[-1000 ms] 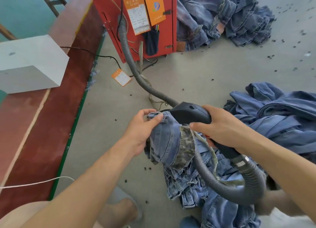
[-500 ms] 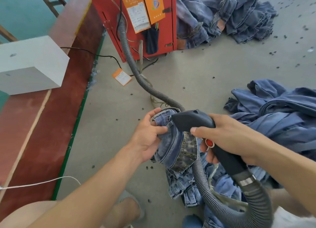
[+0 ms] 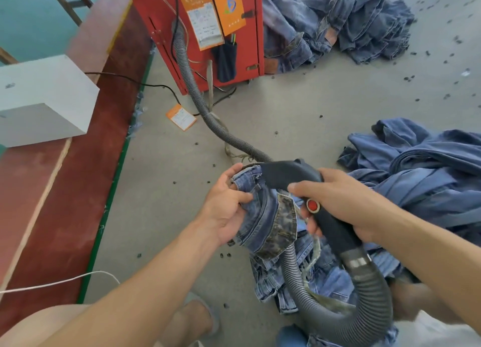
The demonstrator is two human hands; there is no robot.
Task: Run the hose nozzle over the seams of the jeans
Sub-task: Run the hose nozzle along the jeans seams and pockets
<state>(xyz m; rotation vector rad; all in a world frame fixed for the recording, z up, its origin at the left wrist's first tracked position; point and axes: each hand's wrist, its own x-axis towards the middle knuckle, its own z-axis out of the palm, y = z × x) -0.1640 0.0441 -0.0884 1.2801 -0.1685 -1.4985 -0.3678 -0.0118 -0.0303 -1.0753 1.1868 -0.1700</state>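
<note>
Head view: left hand (image 3: 226,206) grips jeans (image 3: 263,211), right hand (image 3: 343,203) grips nozzle (image 3: 291,175), tip hidden.

I see my left hand (image 3: 226,208) holding a bunched-up bit of the jeans (image 3: 263,211), and my right hand (image 3: 346,203) gripping the black hose nozzle (image 3: 291,176), whose tip touches the jeans. The grey hose (image 3: 208,112) runs across the floor (image 3: 299,112) to a red box (image 3: 197,34), with more jeans piles (image 3: 429,169) nearby.

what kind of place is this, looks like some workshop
Probably a garment finishing workshop: heaps of blue denim jeans lie on the bare concrete floor, and a grey ribbed hose runs from a red metal machine cabinet.
</note>
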